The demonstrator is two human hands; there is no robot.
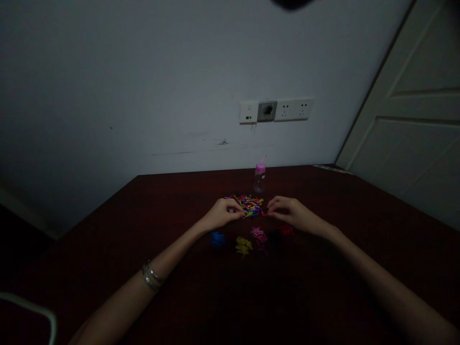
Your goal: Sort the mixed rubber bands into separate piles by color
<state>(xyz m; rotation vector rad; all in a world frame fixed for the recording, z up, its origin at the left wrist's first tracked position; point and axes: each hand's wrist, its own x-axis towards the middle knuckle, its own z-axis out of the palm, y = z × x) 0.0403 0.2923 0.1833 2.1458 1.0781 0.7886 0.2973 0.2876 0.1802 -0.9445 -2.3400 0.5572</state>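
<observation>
A mixed pile of small, thin pieces [251,203] in many colours lies on the dark table, and they look like little loops or pins. My left hand [224,213] is at the pile's left edge, thumb and fingertips pinched together; what they hold, if anything, is too small to make out. On the pile's right side my right hand [287,211] pinches a small red piece [265,213]. Nearer to me are single-colour heaps: a blue heap [217,239], a yellow heap [244,245], a pink heap [259,235] and a dim red heap [286,230] below my right hand.
A clear bottle [259,181] with a pink cap stands behind the mixed pile. The dark red-brown table [179,191] meets a pale wall with a row of sockets [276,110]. At the right is a white panelled door [420,129]. A pale cord [36,309] curves at the lower left.
</observation>
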